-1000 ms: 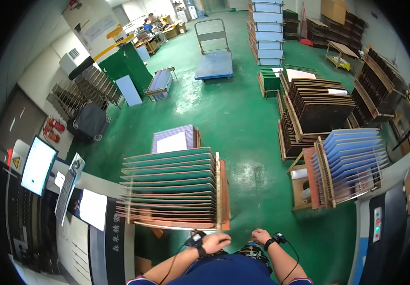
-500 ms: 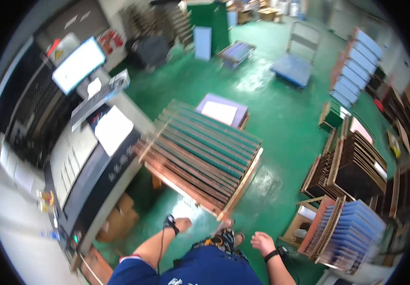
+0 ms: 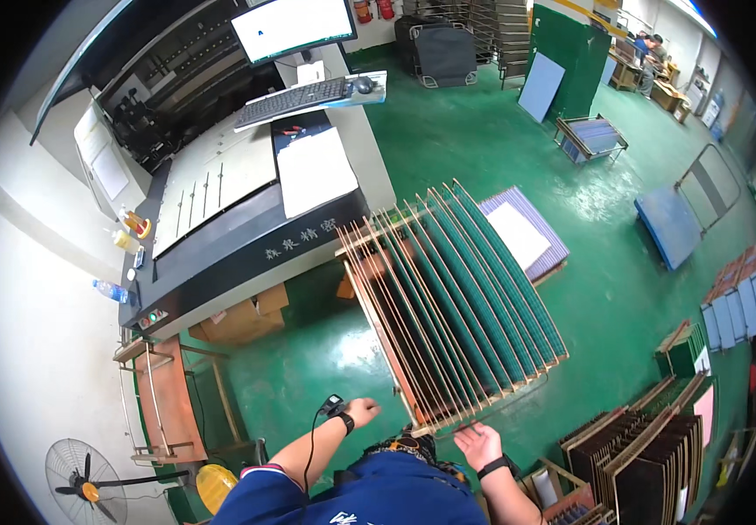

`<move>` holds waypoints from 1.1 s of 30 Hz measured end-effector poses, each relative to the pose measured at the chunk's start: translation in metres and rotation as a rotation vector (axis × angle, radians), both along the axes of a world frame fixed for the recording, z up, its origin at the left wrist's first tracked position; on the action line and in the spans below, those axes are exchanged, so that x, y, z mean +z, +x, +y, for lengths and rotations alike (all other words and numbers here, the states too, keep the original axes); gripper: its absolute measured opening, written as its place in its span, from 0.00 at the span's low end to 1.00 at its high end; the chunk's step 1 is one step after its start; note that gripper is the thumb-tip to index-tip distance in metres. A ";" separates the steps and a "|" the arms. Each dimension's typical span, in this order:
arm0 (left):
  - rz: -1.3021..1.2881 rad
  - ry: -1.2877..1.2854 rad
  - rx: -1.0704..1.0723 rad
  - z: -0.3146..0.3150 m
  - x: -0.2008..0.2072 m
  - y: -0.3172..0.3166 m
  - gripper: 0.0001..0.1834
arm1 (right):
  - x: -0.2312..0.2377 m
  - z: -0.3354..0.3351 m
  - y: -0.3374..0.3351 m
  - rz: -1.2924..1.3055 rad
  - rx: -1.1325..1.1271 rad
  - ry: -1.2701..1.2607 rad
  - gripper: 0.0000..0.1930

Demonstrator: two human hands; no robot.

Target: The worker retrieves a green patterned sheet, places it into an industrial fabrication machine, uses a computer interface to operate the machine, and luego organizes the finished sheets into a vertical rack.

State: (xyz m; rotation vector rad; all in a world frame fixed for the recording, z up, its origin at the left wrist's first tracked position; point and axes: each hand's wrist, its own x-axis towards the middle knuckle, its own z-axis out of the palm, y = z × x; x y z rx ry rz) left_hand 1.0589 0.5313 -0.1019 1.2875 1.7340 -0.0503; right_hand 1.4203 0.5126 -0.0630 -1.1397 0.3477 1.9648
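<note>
In front of me stands a slotted rack [image 3: 413, 427] with wooden edges, holding several thin green panels [image 3: 492, 297] upright in a row. My left hand [image 3: 362, 409] hangs left of the rack's near corner, apart from it, its fingers loosely curled with nothing visible in them. Just below the rack's near edge is my right hand [image 3: 481, 446], palm partly up and fingers stretched out. Whether its fingertips touch the rack I cannot tell. Both wrists wear dark bands, and a small device with a cable sits at the left one.
A large machine [image 3: 246, 236] with a monitor [image 3: 295, 31] and keyboard [image 3: 295, 101] stands left. Filled racks [image 3: 649, 446] stand at the right. Beyond my rack lies a purple stack [image 3: 548, 249]; a blue trolley [image 3: 667, 232] is farther right. A fan [image 3: 87, 483] stands lower left.
My view has turned left, so the machine shows more fully and the right-hand racks slid toward the edge. My right hand has come close to the rack's near edge, its fingers now extended.
</note>
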 end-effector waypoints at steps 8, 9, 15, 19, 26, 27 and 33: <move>-0.258 0.176 0.502 0.081 0.060 -0.012 0.13 | 0.051 0.055 0.062 -0.110 -0.103 -0.045 0.07; -0.286 0.187 0.573 0.087 0.065 -0.010 0.13 | 0.058 0.064 0.084 -0.165 -0.128 -0.056 0.07; -0.244 0.265 0.920 0.138 0.090 0.014 0.12 | 0.078 0.120 0.242 -0.437 -0.042 -0.027 0.13; -0.091 0.371 0.845 0.165 0.096 0.068 0.13 | 0.061 0.140 0.354 -0.647 0.007 -0.090 0.14; 0.345 0.286 0.492 0.201 0.096 0.171 0.20 | 0.047 0.191 0.494 -0.885 0.155 -0.130 0.21; 0.347 0.250 0.502 0.207 0.092 0.181 0.20 | 0.049 0.197 0.501 -0.852 0.183 -0.136 0.21; 0.426 0.366 0.345 0.232 0.034 0.201 0.17 | 0.067 0.248 0.507 -0.684 0.332 -0.200 0.19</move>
